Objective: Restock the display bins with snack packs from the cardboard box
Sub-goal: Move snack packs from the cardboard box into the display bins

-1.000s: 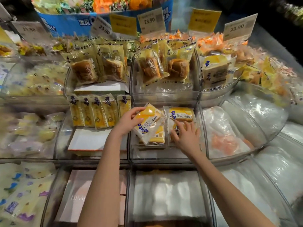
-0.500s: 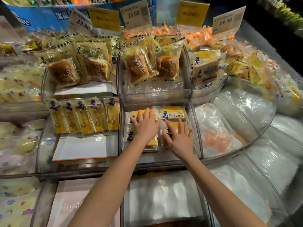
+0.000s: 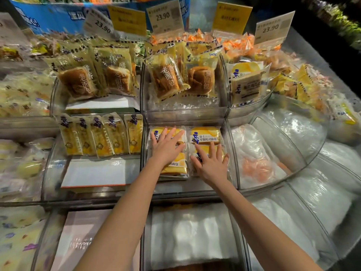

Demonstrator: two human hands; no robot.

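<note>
Yellow toast snack packs lie in two columns inside a clear display bin in the middle of the stand. My left hand lies flat on the left column with straight, spread fingers. Over the front pack of the right column my right hand presses down, fingers also straight. Neither hand grips a pack. The cardboard box is out of view.
Slim yellow packs stand in the bin to the left. Brown bread packs fill the bins behind, under price tags. Bins to the right and in front hold crumpled clear plastic.
My left hand laid down the pack it was holding and now lies flat on it. My right hand stays flat on the right column.
</note>
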